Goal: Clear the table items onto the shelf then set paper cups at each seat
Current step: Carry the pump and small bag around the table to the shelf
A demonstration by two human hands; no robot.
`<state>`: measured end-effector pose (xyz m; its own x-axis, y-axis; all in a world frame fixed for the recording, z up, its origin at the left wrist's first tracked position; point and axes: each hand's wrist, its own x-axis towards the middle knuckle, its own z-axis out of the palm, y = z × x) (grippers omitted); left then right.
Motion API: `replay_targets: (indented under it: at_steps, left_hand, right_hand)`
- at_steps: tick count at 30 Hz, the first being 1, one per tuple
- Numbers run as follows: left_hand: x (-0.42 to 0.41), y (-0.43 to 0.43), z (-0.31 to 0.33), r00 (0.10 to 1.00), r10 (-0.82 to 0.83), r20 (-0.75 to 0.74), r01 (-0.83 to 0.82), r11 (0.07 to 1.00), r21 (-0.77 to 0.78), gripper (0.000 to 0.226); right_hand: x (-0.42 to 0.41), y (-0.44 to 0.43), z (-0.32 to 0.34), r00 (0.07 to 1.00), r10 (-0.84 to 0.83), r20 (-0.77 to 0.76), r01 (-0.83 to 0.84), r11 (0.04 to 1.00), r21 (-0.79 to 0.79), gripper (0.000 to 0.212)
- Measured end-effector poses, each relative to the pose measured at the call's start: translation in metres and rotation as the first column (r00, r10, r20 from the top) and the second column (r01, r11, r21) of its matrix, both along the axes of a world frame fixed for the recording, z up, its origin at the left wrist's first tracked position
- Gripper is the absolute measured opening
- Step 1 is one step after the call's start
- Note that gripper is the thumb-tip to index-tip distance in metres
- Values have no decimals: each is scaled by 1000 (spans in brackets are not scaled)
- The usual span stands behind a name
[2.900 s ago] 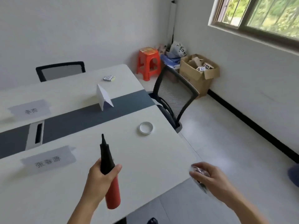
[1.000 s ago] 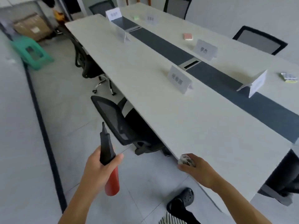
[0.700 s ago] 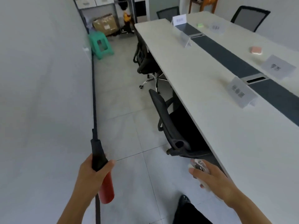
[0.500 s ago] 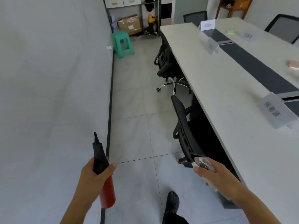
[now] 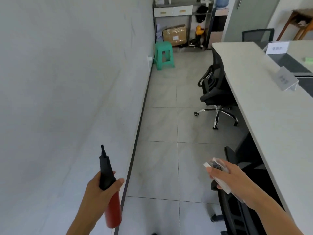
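My left hand grips a red and black hand pump upright, its black nozzle pointing up. My right hand holds a small clear packet with dark and white contents, level with the table's near edge. The long white table runs along the right side with name cards on it and a small green item near the far end. A metal shelf with white drawers stands at the far end of the aisle.
A white wall borders the aisle on the left. Black office chairs are tucked at the table, one right beside my right arm. A green stool and a cardboard box sit in front of the shelf. Grey floor tiles lie between.
The view has turned from the table end to face down the aisle toward the shelf, and has moved forward. Both hands keep their hold on the pump and the packet.
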<state>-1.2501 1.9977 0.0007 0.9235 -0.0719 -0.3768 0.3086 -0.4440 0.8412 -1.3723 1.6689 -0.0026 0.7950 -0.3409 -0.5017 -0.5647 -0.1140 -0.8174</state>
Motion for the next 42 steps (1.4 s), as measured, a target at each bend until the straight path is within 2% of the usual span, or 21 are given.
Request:
replay_targets:
  at_steps: [5,8,12,15,18,19,22,23,24,29,33,34,38,42]
  left_hand:
    - [110,-16,-11,999,33,-13,-34,999,-26,28]
    - [189,-38,-7,1000,-13,22,13,999,-38,22]
    - [287,-76,17,993,-95,66,98,995,-34,25]
    - [349,-107,24,982,-172,78,175,984,-30,31]
    - [400,-137,18,977,-203,62,206,978,-40,27]
    - [418,-147,14,978,-203,51,205,978,-41,25]
    - [474,-182,3,981,-195,20,196,980,-40,26]
    - [495,-195,2,981,-195,18,196,980,-33,28]
    - [516,-211,1,980,-196,23,197,980,-28,29]
    - [625,-293,19,975,-213,65,215,977,-11,25]
    - [701,-348,31,968,-225,114,227,974,-7,29]
    - [716,-357,30,970,-219,107,221,975,-10,32]
    - [788,-384,15,987,-153,48,154,988,-19,38]
    - [885,-423,-6,993,-111,31,112,993,-47,39]
  right_hand:
    - [98,-23,-9,1000,11,-16,-11,1000,0,56]
    - [162,-34,-8,1000,-10,-17,9,999,-53,51]
    - [236,-52,10,998,-58,7,58,998,-27,37]
    - [279,-71,14,995,-99,15,100,995,-13,41]
    - [317,-99,4,988,-154,-1,154,988,-8,42]
    - [330,-110,0,986,-167,-5,167,986,3,46]
    - [374,-149,-9,982,-190,-2,190,982,24,83]
    - [392,-165,-13,980,-197,1,197,980,13,89]
    - [412,-181,-16,979,-205,9,205,979,12,88]
    - [530,-262,-19,954,-293,70,291,956,38,53]
    - [633,-311,2,974,-203,102,207,978,-23,30]
    - [656,-322,5,983,-156,100,161,986,-43,28]
    - [744,-362,11,992,-87,93,86,996,17,52]
    - [828,-405,-5,993,-105,50,104,994,22,37]
